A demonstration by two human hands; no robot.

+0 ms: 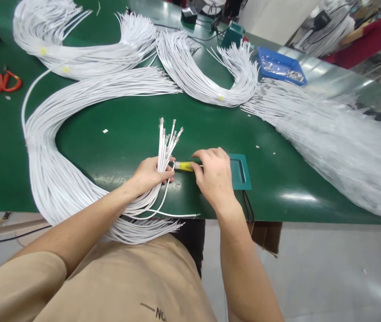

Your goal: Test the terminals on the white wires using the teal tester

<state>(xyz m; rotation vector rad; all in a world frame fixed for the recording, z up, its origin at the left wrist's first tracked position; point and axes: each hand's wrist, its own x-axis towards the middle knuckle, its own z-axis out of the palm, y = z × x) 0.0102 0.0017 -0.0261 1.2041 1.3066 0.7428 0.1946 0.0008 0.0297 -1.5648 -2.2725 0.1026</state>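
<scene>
My left hand (153, 174) is closed round a bunch of white cables (163, 152), whose bare, frayed-looking ends point up and away from me. My right hand (215, 172) has its thumb and fingers curled on a small yellow tool (186, 166) with a pale tip at its left end; its exact kind is unclear. That tip sits close beside my left fingertips and a single cable end. Behind my right hand, partly covered by it, lies a teal tray (240, 172). The held cables belong to a long curved bundle (44, 147) on the left.
More white cable bundles (207, 85) lie across the green table (109, 120). Red-handled scissors (2, 81) rest at far left. A blue tray (282, 66) of small metal parts stands at the back right, near a wide spread of wires (338, 143). Another person's red sleeve (365, 44) shows beyond.
</scene>
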